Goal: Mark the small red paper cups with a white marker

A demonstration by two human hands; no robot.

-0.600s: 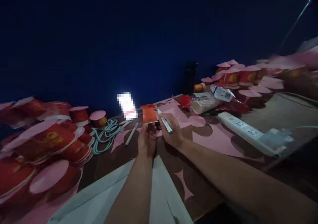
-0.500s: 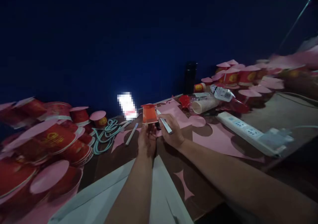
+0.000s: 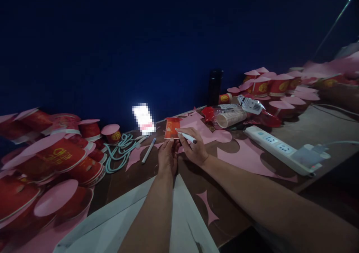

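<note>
Backed, behind the brown desk (image 3: 196, 182), by a deep-blue backdrop (image 3: 157, 43), wall or cloth hard to tell. Lit dimly, most brightly by a pixelated screen (image 3: 143, 119) at the desk's far edge. Crossed high above the desk's right end by a thin slanting pale streak (image 3: 340, 19).

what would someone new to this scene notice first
Probably the bright pixelated patch, glowing beyond the hands before the dark blue background. Next, at the center, the left hand holds a red cup and the right hand a white pen. Red cups with pink discs crowd both sides.
</note>
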